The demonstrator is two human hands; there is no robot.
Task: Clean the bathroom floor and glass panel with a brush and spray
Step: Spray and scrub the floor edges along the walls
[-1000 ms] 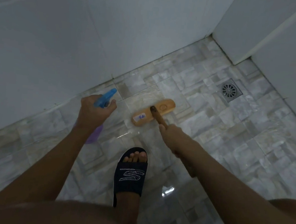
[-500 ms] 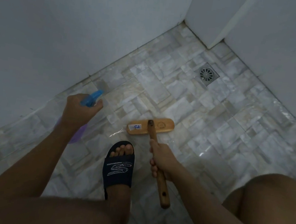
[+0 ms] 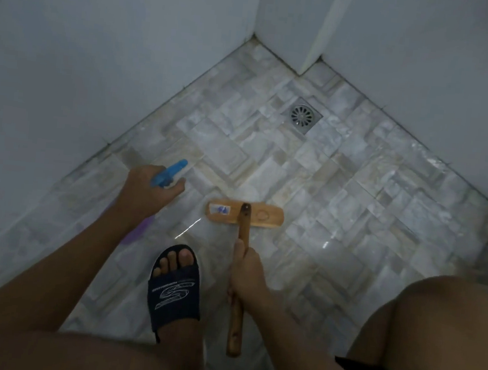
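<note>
Right hand (image 3: 247,274) wrapped tight round the wooden handle of the brush (image 3: 245,214), gripping about mid-shaft, butt end sticking out behind the fist. Brush head lies flat on the floor (image 3: 340,194), just ahead of the slippered foot (image 3: 174,290), well short of the drain (image 3: 303,116). Left hand (image 3: 146,193) closed on the spray bottle (image 3: 169,171), blue nozzle aimed at the tiles near the wall (image 3: 69,63), purple body mostly hidden under the hand. Brush looks stiff and light, rigid wood, likely slick if wet; a hold nearer the head would probably give more scrubbing force. Bottle probably light plastic, best held at the neck with a finger on the trigger. Floor is pale stone-pattern tile, glossy, wet-looking, likely slippery. Tight corner, dim light, plain white walls; glass panel can't be made out.
</note>
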